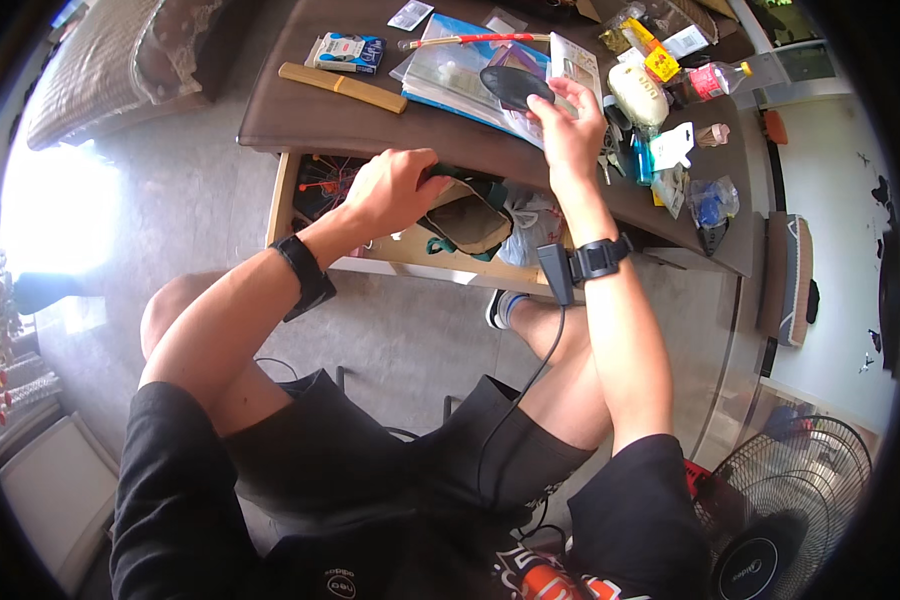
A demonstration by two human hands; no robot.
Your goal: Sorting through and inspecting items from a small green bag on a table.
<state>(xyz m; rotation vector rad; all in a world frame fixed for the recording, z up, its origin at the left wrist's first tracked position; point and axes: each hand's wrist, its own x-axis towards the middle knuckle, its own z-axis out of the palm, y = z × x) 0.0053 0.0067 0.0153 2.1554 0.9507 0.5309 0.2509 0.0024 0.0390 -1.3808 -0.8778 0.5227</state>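
Observation:
My right hand (574, 135) pinches a flat black oval object (514, 86) between thumb and fingers, held over the tabletop papers. What exactly it is, I cannot tell. Lower and to the left, my left hand (397, 184) grips the rim of a beige and dark green fabric bag (469, 217). The bag's mouth gapes, showing a pale lining. It sits in a pulled-out wooden drawer (412, 270) beneath the table's front edge. Beside the bag lies a whitish plastic bag (529, 225), and thin red-tipped sticks or wires (326, 180) fill the drawer's left end.
On the brown table (330, 127) are a folded wooden fan (341, 86), a small blue-and-white box (349, 52) and a blue folder of papers (457, 97). Keys (611, 161), a cola bottle (712, 81) and packets crowd the right side. An electric fan (780, 502) stands at lower right.

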